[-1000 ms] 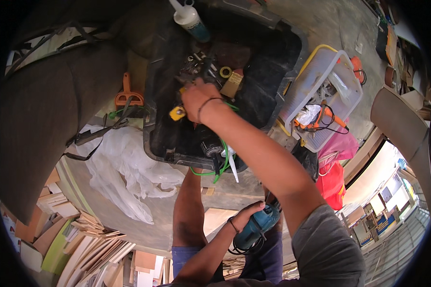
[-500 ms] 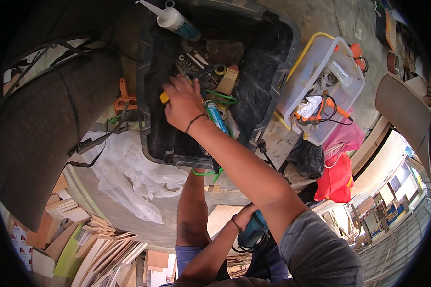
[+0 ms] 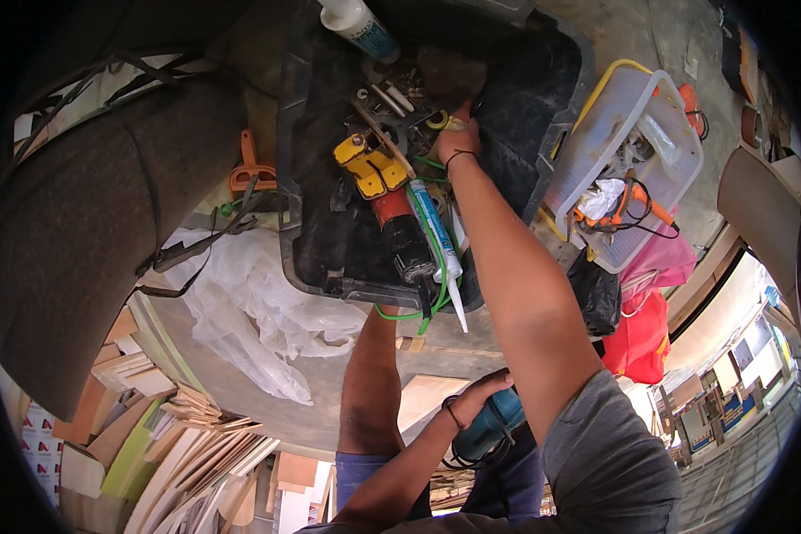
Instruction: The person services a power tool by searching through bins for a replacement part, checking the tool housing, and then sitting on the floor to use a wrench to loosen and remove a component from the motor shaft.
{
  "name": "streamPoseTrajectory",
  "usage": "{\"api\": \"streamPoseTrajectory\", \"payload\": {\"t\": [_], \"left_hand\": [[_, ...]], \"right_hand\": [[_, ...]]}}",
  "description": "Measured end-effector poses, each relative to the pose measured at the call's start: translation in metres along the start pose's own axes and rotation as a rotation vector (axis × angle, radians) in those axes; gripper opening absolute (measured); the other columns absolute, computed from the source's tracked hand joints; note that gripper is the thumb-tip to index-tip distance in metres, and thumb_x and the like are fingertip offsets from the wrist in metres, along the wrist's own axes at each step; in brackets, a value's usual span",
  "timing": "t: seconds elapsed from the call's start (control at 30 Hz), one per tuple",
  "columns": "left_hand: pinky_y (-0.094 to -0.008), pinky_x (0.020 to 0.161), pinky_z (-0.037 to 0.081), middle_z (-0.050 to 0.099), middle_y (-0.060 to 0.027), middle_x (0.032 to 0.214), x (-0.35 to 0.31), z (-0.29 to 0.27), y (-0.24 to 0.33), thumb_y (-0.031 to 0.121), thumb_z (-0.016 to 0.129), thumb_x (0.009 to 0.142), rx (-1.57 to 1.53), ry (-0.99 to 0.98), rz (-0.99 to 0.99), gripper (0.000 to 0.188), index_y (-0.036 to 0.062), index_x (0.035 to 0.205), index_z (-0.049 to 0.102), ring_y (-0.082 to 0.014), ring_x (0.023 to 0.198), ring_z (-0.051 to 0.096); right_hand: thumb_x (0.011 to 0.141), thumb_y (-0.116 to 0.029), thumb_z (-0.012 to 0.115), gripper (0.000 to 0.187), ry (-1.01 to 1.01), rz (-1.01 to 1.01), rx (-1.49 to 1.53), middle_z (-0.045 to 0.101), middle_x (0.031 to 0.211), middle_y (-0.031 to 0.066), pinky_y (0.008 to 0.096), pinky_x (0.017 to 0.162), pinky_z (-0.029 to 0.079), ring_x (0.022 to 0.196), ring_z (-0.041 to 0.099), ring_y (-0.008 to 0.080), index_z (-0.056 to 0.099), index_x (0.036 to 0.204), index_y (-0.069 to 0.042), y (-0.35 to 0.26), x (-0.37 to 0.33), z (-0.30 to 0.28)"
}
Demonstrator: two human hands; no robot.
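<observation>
My right hand (image 3: 458, 140) reaches into a large black plastic bin (image 3: 300, 258). Its fingers are curled over a tan, block-like piece, mostly covered by the hand, beside a small yellow tape roll (image 3: 437, 119). Left of that wrist lies a yellow, red and black tool resembling a drill (image 3: 392, 209), with a blue-and-white sealant cartridge (image 3: 432, 222) alongside, nozzle toward me. A second sealant cartridge (image 3: 361, 31) rests at the bin's far left. Low in front of my body, my left hand (image 3: 482, 398) grips a teal power tool (image 3: 489, 429).
To the right stands a translucent plastic tray (image 3: 627, 254) with an orange corded tool (image 3: 636, 200). Red bag (image 3: 639, 343) and black bag (image 3: 594, 294) lie nearer. Clear plastic sheeting (image 3: 240, 303), an orange clamp (image 3: 254, 169) and stacked wood offcuts (image 3: 182, 463) are at left.
My right hand has left the yellow part at the bin's left and moved right, to the tan piece, uncovering the drill-like tool. The view has shifted slightly; my left hand still grips the teal tool.
</observation>
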State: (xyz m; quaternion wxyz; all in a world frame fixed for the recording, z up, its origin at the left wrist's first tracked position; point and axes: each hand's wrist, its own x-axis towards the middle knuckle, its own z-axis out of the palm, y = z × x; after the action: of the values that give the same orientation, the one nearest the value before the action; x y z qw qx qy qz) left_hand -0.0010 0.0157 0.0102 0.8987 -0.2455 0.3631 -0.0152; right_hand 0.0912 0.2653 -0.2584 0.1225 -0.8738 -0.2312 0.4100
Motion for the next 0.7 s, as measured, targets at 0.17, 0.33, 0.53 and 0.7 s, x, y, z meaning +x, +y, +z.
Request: {"api": "streamPoseTrajectory", "payload": {"t": [0.17, 0.33, 0.53, 0.7], "left_hand": [[-0.0315, 0.104, 0.034, 0.049, -0.01, 0.134, 0.001, -0.01, -0.007, 0.034, 0.048, 0.094, -0.03, 0.026, -0.024, 0.054, -0.0005, 0.135, 0.044, -0.0175, 0.121, 0.047], [-0.0312, 0.102, 0.037, 0.052, -0.0104, 0.13, 0.006, -0.016, -0.016, 0.034, 0.05, 0.093, -0.009, 0.065, -0.03, 0.052, -0.0003, 0.133, 0.046, -0.017, 0.118, 0.05], [-0.0321, 0.099, 0.04, 0.055, -0.0104, 0.127, 0.007, -0.019, -0.014, 0.032, 0.051, 0.093, -0.112, -0.021, -0.056, 0.05, 0.0003, 0.132, 0.047, -0.0175, 0.115, 0.053], [-0.0308, 0.093, 0.045, 0.059, -0.0075, 0.118, 0.008, -0.008, -0.008, 0.033, 0.053, 0.092, -0.091, -0.029, 0.019, 0.044, 0.0023, 0.124, 0.052, -0.0156, 0.105, 0.057]], "right_hand": [[0.076, -0.012, 0.055, 0.057, -0.111, -0.147, -0.015, 0.047, 0.128, 0.0258, 0.04, 0.103, 0.038, 0.12, 0.046, 0.0393, 0.047, 0.133, -0.01, 0.011, -0.036, 0.042], [0.081, -0.013, 0.051, 0.035, -0.05, -0.335, 0.204, 0.034, 0.141, 0.0294, 0.0401, 0.104, 0.036, 0.122, 0.043, 0.0416, 0.065, 0.112, -0.006, 0.017, -0.066, 0.044], [0.082, -0.013, 0.051, 0.027, -0.13, -0.302, 0.025, 0.058, 0.115, 0.0233, 0.042, 0.093, 0.044, 0.107, 0.056, 0.0384, 0.067, 0.104, -0.006, -0.006, -0.068, 0.017], [0.083, -0.016, 0.051, 0.023, 0.151, -0.195, 0.276, 0.065, 0.097, 0.0203, 0.0423, 0.084, 0.049, 0.095, 0.061, 0.0379, 0.068, 0.095, -0.006, -0.043, 0.008, -0.016]]}}
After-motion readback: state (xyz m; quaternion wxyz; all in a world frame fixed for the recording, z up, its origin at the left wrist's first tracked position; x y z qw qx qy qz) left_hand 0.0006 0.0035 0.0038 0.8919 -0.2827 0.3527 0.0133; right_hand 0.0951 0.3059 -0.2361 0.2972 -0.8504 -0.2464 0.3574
